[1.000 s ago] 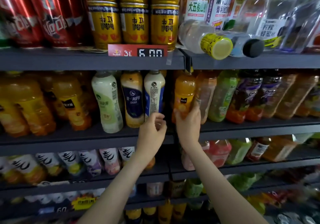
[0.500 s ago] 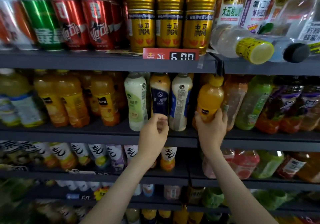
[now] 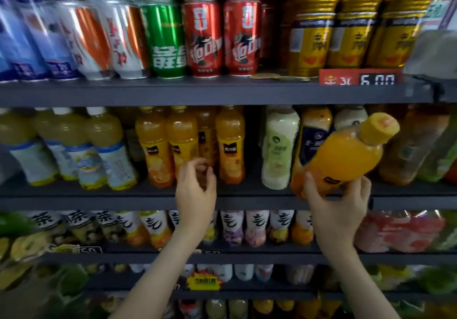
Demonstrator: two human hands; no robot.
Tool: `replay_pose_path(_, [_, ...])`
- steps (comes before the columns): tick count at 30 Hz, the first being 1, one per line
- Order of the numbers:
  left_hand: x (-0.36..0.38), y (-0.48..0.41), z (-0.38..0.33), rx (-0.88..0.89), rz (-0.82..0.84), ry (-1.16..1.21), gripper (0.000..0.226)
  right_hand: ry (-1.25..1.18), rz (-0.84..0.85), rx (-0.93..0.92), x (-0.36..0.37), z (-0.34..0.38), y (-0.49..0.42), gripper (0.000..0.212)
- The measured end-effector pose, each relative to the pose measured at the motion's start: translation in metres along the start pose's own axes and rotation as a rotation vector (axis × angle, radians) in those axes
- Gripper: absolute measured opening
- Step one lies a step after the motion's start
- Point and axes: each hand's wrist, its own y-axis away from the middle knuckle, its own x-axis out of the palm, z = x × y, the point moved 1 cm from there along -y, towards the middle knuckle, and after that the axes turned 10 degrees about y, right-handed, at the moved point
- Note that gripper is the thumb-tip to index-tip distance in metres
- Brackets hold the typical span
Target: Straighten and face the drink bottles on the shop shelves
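Note:
My right hand (image 3: 333, 200) grips the lower part of an orange juice bottle (image 3: 346, 155) with a yellow cap, held off the shelf and tilted with the cap up to the right. It hangs in front of the milky drink bottles (image 3: 279, 145). My left hand (image 3: 196, 190) is raised with loosely curled fingers in front of a row of matching orange juice bottles (image 3: 230, 145) on the middle shelf (image 3: 99, 198); it holds nothing.
Cans in red, green, white and gold (image 3: 202, 37) fill the shelf above, with a red price tag (image 3: 358, 79) on its edge. Pale yellow bottles (image 3: 106, 150) stand at the left. Tea bottles (image 3: 153, 227) line the shelf below.
My right hand has lifted the orange juice bottle off the shelf and carried it left, tilting it. My left hand let go of the milky bottles and moved left to the orange row. The view swung left.

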Motion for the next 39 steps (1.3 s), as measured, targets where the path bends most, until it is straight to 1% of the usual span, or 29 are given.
replay_pose_path(1, [-0.01, -0.005, 0.007, 0.005, -0.016, -0.037, 0.023, 0.003, 0.026, -0.004, 0.008, 0.011, 0.008, 0.057])
replay_pose_path(3, [-0.026, -0.014, 0.022, -0.011, -0.053, -0.108, 0.04, 0.017, 0.086, 0.006, 0.026, 0.03, 0.022, 0.055])
replay_pose_path(6, [-0.041, -0.03, 0.046, -0.055, -0.083, -0.194, 0.077, -0.01, 0.195, 0.0, 0.053, 0.05, 0.04, 0.04])
replay_pose_path(9, [-0.044, -0.044, 0.067, -0.091, -0.022, -0.248, 0.105, -0.046, 0.297, -0.005, 0.078, 0.064, 0.053, 0.04])
replay_pose_path(12, [-0.035, -0.049, 0.071, -0.077, 0.059, -0.195, 0.119, -0.04, 0.368, 0.037, 0.104, 0.075, 0.06, 0.045])
replay_pose_path(17, [-0.029, -0.051, 0.078, -0.069, 0.067, -0.131, 0.122, -0.012, 0.393, 0.077, 0.133, 0.08, 0.066, 0.058])
replay_pose_path(23, [-0.041, -0.054, 0.089, 0.01, 0.125, -0.097, 0.122, 0.049, 0.346, 0.036, 0.156, 0.09, 0.067, 0.069])
replay_pose_path(27, [-0.047, -0.05, 0.096, 0.002, 0.187, -0.063, 0.118, 0.07, 0.325, -0.01, 0.164, 0.089, 0.068, 0.074])
replay_pose_path(30, [-0.05, -0.044, 0.1, 0.007, 0.189, -0.058, 0.117, 0.126, 0.308, -0.051, 0.166, 0.09, 0.07, 0.077])
replay_pose_path(33, [-0.051, -0.041, 0.099, 0.03, 0.178, -0.072, 0.116, 0.249, 0.269, -0.105, 0.171, 0.085, 0.072, 0.084])
replay_pose_path(35, [-0.051, -0.039, 0.096, 0.043, 0.176, -0.086, 0.115, 0.265, 0.287, -0.109, 0.171, 0.084, 0.074, 0.089])
replay_pose_path(37, [-0.05, -0.035, 0.091, 0.065, 0.164, -0.085, 0.108, 0.237, 0.303, -0.109, 0.168, 0.081, 0.076, 0.091])
replay_pose_path(39, [-0.045, -0.028, 0.083, 0.122, 0.129, -0.079, 0.095, 0.22, 0.299, -0.119, 0.162, 0.077, 0.077, 0.087])
